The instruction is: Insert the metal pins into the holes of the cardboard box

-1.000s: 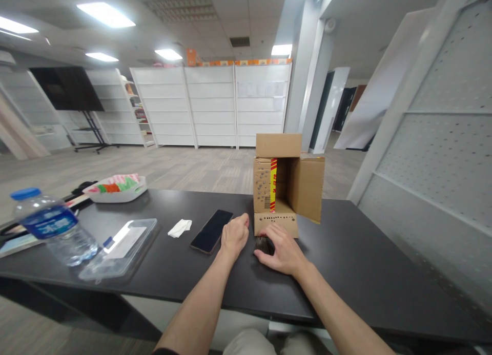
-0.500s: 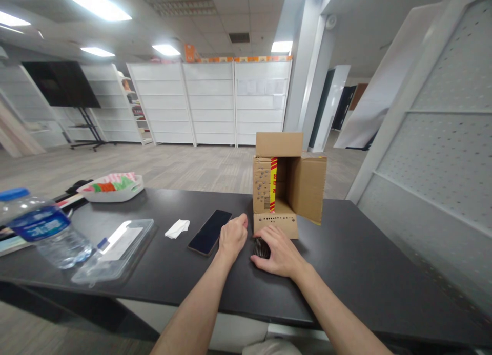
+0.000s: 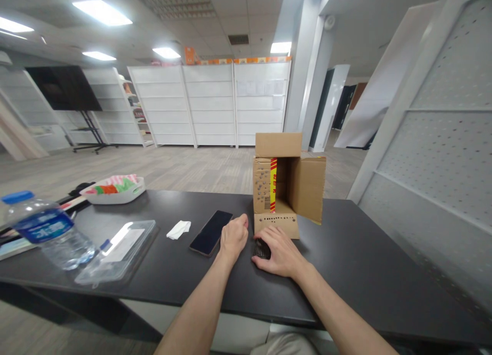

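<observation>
Resting on the black table, my right hand (image 3: 277, 252) curls around a small dark piece with fine parallel ridges (image 3: 262, 249); its exact kind is hard to tell, as my fingers and palm cover part of it. My left hand (image 3: 234, 237) is closed in a fist to the left of it, thumb side up; whatever its fingers may hold is hidden. Directly beyond both hands stands an open cardboard box (image 3: 262, 186), its lower flap punched with a row of small holes and yellow-red tape down the front. A dark smartphone (image 3: 211, 233) lies beside my left hand.
On the left are a crumpled white tissue (image 3: 179, 230), a clear plastic case (image 3: 119, 250), a water bottle (image 3: 49, 232) with a blue cap, and a white basket (image 3: 128, 192) of colourful items. A perforated panel (image 3: 442, 140) rises along the right side.
Both hands keep practically the same pose and place. The whole view has shifted very slightly; nothing on the table has visibly moved.
</observation>
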A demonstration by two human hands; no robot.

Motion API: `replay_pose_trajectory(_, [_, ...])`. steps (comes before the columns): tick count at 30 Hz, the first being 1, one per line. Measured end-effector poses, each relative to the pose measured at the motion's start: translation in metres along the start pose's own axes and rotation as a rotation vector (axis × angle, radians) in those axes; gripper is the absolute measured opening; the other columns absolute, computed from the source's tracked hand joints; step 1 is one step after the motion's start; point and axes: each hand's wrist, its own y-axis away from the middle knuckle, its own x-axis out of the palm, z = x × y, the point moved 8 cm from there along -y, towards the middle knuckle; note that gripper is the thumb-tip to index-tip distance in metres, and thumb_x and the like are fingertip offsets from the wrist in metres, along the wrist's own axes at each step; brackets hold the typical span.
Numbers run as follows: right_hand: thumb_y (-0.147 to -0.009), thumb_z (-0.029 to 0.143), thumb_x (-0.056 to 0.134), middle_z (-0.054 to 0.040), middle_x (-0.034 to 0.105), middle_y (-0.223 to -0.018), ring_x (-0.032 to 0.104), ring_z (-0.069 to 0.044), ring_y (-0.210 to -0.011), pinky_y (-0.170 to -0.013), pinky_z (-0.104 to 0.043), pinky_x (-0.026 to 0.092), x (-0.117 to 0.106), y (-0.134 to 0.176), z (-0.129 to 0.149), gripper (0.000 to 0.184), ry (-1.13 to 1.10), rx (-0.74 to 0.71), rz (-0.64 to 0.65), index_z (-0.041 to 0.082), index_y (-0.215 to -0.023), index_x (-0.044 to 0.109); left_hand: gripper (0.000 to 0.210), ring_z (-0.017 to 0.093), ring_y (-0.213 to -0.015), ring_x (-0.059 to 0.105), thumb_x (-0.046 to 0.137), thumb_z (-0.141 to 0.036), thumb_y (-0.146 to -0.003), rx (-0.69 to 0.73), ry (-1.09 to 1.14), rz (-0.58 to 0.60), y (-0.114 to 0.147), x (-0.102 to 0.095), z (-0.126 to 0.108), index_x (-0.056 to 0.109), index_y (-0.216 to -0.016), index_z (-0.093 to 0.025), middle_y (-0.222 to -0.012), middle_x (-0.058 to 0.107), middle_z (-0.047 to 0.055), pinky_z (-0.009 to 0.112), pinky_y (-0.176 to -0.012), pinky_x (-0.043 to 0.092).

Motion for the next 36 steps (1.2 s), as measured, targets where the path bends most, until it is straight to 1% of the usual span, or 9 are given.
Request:
replay_pose_trajectory(8, [-0.071, 0.032, 0.071, -0.0048, 0.062, -0.096, 0.052, -0.024, -0.096, -0.087, -0.038, 0.037, 0.0022, 0.0, -0.0001, 0.036, 0.014, -0.009, 0.006, 0.021, -0.101, 0.055, 0.023, 0.018, -0.079, 0.063, 0.035, -0.016, -0.089, 0.025, -0.017, -0.014, -0.001, 0.0016, -0.0013, 0.057, -0.087, -0.024, -0.087, 0.069, 0.003, 0.027, -0.061, 0.031])
replay_pose_trajectory(19, [-0.072, 0.031, 0.071, -0.0041, 0.062, -0.098, 0.051, -0.023, -0.095, -0.087, -0.036, 0.036, 0.0029, 0.0003, -0.0009, 0.034, 0.03, -0.006, 0.018, 0.02, -0.1, 0.055, 0.024, 0.017, -0.083, 0.063, 0.035, -0.018, -0.09, 0.018, 0.007, 0.018, -0.0024, 0.0031, -0.0017, 0.058, -0.087, -0.024, -0.089, 0.068, 0.003, 0.026, -0.064, 0.033])
replay_pose_trajectory(29, [-0.073, 0.029, 0.068, -0.0051, 0.061, -0.095, 0.051, -0.024, -0.095, -0.086, -0.037, 0.036, 0.0009, 0.0001, 0.0, 0.029, 0.035, -0.002, 0.007, 0.02, -0.098, 0.055, 0.023, 0.016, -0.075, 0.061, 0.036, -0.014, -0.087, 0.04, 0.015, -0.006, -0.0031, 0.0019, -0.0029, 0.055, -0.081, -0.024, -0.083, 0.067, 0.001, 0.027, -0.06, 0.028])
replay_pose_trajectory(36, [-0.072, 0.029, 0.068, -0.0047, 0.061, -0.096, 0.051, -0.023, -0.095, -0.087, -0.036, 0.036, 0.0032, -0.0008, -0.0006, 0.03, 0.035, -0.009, 0.02, 0.02, -0.097, 0.055, 0.024, 0.016, -0.077, 0.06, 0.034, -0.015, -0.087, 0.043, 0.033, 0.005, -0.0029, 0.0019, -0.0033, 0.056, -0.082, -0.024, -0.083, 0.067, 0.001, 0.026, -0.061, 0.029])
